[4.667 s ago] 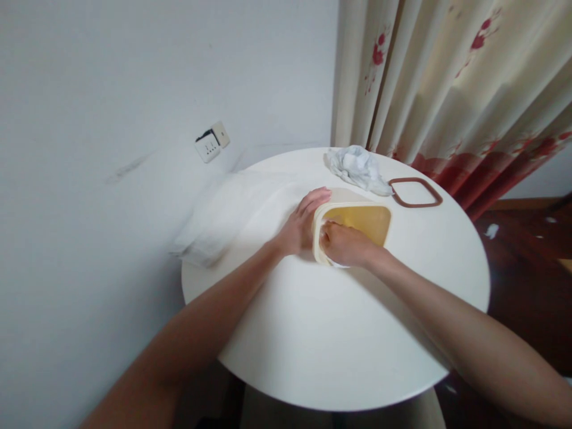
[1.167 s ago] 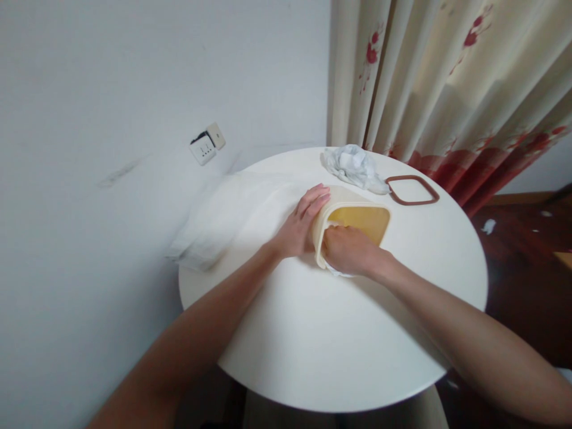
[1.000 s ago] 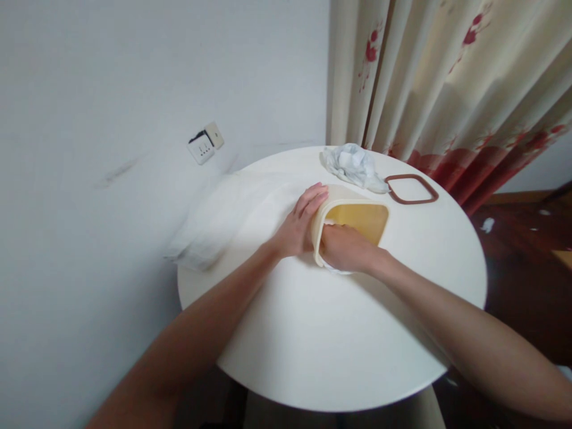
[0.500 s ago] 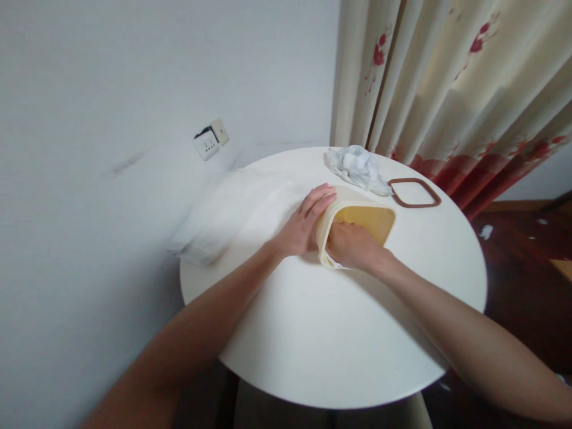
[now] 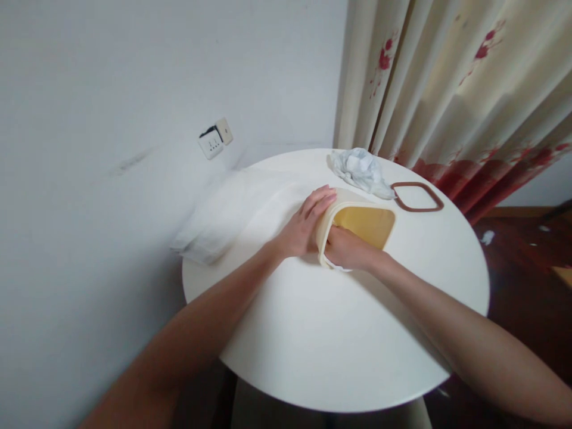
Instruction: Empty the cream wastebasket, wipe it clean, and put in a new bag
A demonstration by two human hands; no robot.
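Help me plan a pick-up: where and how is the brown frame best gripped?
I'd pinch the right-hand bar of the brown frame, coming from the right and slightly above: it's a thin open loop lying flat on the table, and the crumpled plastic bag sits close by its left end.

A flower-patterned curtain (image 5: 440, 89), a wall socket (image 5: 210, 145) and a round table (image 5: 330, 345) suggest a home.
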